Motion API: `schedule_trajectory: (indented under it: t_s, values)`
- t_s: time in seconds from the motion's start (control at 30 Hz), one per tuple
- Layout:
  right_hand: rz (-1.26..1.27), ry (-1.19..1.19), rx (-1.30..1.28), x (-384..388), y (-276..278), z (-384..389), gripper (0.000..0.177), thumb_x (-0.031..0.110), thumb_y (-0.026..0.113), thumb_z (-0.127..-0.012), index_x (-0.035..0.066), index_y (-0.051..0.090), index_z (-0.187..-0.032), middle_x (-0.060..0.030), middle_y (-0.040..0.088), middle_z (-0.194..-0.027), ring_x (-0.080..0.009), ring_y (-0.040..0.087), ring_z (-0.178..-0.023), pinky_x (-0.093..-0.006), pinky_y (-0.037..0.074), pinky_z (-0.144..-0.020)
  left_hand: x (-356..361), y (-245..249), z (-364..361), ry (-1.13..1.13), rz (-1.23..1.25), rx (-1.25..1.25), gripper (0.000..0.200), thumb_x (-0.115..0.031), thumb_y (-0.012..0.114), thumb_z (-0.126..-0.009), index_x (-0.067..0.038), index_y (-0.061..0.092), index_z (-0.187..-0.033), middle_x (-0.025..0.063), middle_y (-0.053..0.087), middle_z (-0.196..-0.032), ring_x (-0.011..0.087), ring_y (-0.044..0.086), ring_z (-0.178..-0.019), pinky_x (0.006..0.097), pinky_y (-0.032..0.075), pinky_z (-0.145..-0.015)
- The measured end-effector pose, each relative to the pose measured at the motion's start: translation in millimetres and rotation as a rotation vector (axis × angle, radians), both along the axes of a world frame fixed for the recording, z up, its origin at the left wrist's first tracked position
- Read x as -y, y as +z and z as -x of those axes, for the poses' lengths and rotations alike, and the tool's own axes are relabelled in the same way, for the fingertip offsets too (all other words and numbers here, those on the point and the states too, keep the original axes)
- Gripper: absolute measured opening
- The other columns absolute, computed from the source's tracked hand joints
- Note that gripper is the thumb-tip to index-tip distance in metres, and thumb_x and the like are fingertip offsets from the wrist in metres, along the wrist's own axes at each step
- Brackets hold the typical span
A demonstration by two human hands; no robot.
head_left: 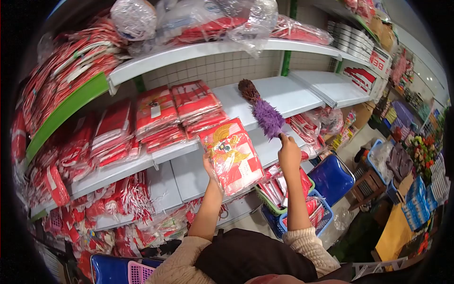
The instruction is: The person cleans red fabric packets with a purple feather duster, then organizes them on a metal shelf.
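Note:
My left hand (210,166) grips the left edge of a plastic-wrapped red and white packet (232,156) printed with a golden eagle emblem, tilted in front of the shelf. In my right hand (289,150) is the handle of a feather duster (267,116), its purple and brown feathers pointing up and left over the middle shelf (288,94). Left of the held packet, similar red packets (196,102) lie in stacks on that same shelf. The back of my right hand faces me, and its fingers are closed round the handle.
Plastic-wrapped bundles (208,23) fill the upper shelf. Below my right arm stand a green basket (272,201) and a blue basket (325,215) with red packets, beside a blue chair (332,176). A printed carton (362,78) sits at the shelf's right end. Another blue chair (109,270) is at lower left.

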State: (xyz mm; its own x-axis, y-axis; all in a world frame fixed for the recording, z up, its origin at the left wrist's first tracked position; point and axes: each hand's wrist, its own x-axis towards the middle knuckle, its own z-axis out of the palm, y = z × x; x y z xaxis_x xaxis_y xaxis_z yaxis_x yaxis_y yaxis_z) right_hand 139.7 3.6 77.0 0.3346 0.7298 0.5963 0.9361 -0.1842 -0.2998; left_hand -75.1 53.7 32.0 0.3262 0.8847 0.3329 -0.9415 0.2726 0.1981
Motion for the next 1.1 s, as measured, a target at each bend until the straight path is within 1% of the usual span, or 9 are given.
schedule_trajectory:
  t_s: [0.13,0.27,0.37,0.47,0.7,0.8,0.9,0.93,1.1]
  values:
    - [0.066,0.06,-0.015,-48,5,6,0.037,0.002,0.052,-0.074,0.009,0.057,-0.11,-0.0175,0.058,-0.098,-0.0329,0.06,-0.076,-0.0425,0.048,-0.065,-1,-5,11,0.018,0.049,-0.02,0.06,-0.037,0.05,-0.076,-0.001,0.042,-0.123,0.0165,0.052,-0.117,0.0308,0.053,-0.105,0.0442,0.044,-0.09]
    - [-0.405,0.059,0.133,-19,26,52,0.03,0.009,0.057,-0.078,0.007,0.06,-0.108,-0.0164,0.052,-0.104,-0.0313,0.047,-0.1,-0.0421,0.043,-0.079,3,0,19,0.095,0.063,-0.033,0.057,-0.033,0.049,-0.075,0.001,0.043,-0.12,0.0171,0.054,-0.114,0.0303,0.054,-0.102,0.0429,0.044,-0.089]
    - [-0.401,0.241,-0.04,-3,1,76,0.032,0.012,0.058,-0.081,0.007,0.056,-0.112,-0.0144,0.055,-0.104,-0.0227,0.052,-0.091,-0.0387,0.042,-0.075,6,-4,24,0.102,0.08,-0.066,0.055,-0.03,0.048,-0.075,0.001,0.044,-0.12,0.0182,0.053,-0.115,0.0304,0.055,-0.102,0.043,0.044,-0.09]
    - [-0.092,0.772,-1.001,-11,-19,91,0.033,0.017,0.059,-0.085,0.002,0.053,-0.113,-0.0115,0.059,-0.1,-0.0154,0.055,-0.086,-0.0308,0.044,-0.072,2,-15,28,0.111,0.086,-0.062,0.051,-0.028,0.046,-0.076,0.003,0.046,-0.117,0.0186,0.055,-0.112,0.03,0.056,-0.1,0.0423,0.044,-0.09]
    - [-0.169,1.071,-1.409,-30,-6,111,0.028,0.005,0.059,-0.084,-0.003,0.05,-0.109,-0.0124,0.061,-0.099,-0.0128,0.058,-0.087,-0.0233,0.047,-0.071,14,5,56,0.105,-0.07,-0.305,0.049,-0.027,0.042,-0.083,0.004,0.045,-0.121,0.0184,0.054,-0.117,0.0288,0.055,-0.104,0.0385,0.041,-0.094]
    - [-0.264,1.12,-1.28,-55,13,116,0.026,0.003,0.06,-0.082,-0.004,0.052,-0.106,-0.0108,0.062,-0.097,-0.0119,0.057,-0.086,-0.0233,0.045,-0.073,13,27,65,0.13,-0.029,-0.33,0.052,-0.025,0.045,-0.088,0.003,0.034,-0.13,0.0158,0.046,-0.127,0.026,0.051,-0.111,0.0366,0.04,-0.096]
    - [-0.373,1.129,-1.137,-88,53,122,0.023,0.002,0.061,-0.08,-0.005,0.054,-0.101,-0.0091,0.062,-0.094,-0.012,0.056,-0.088,-0.0231,0.044,-0.075,10,46,70,0.656,-0.284,-0.705,0.062,-0.015,0.049,-0.087,0.0,0.018,-0.138,0.0138,0.033,-0.138,0.0223,0.047,-0.116,0.0345,0.039,-0.096]
    - [-0.425,1.148,-1.159,-100,67,126,0.022,0.002,0.061,-0.08,-0.005,0.054,-0.1,-0.0093,0.062,-0.094,-0.0123,0.056,-0.089,-0.0232,0.044,-0.076,10,57,77,0.632,-0.36,-0.665,0.075,-0.009,0.053,-0.085,-0.003,0.005,-0.141,0.0124,0.022,-0.143,0.0206,0.043,-0.12,0.0336,0.038,-0.096]
    - [-0.465,1.083,-1.115,-190,108,132,0.034,0.008,0.065,-0.078,-0.007,0.054,-0.106,-0.0125,0.064,-0.094,-0.0142,0.059,-0.082,-0.0239,0.046,-0.071,15,73,102,0.655,-0.419,-0.733,0.067,-0.012,0.051,-0.088,-0.005,0.012,-0.141,0.0127,0.019,-0.145,0.0276,0.036,-0.125,0.0406,0.038,-0.099]
